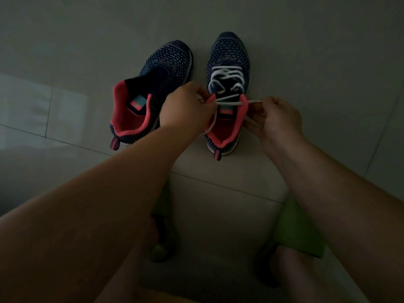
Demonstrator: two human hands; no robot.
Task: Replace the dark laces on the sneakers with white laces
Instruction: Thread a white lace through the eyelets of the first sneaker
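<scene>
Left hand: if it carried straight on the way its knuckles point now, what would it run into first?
The left hand, pinching one end of the white lace, points right and slightly away. It would likely first meet the laced sneaker at its pink collar, though depth is uncertain from one view.

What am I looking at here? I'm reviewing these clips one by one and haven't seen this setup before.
There is no robot. A person wears a camera on the head, looking down at their own arms. On the tiled floor stand two dark knit sneakers with pink linings. The right sneaker is already threaded with a white lace; the left sneaker shows no lace. The left hand and the right hand each pinch one end of that white lace, pulled across the shoe's opening. The picture is dim, so finer details are unclear.
</scene>
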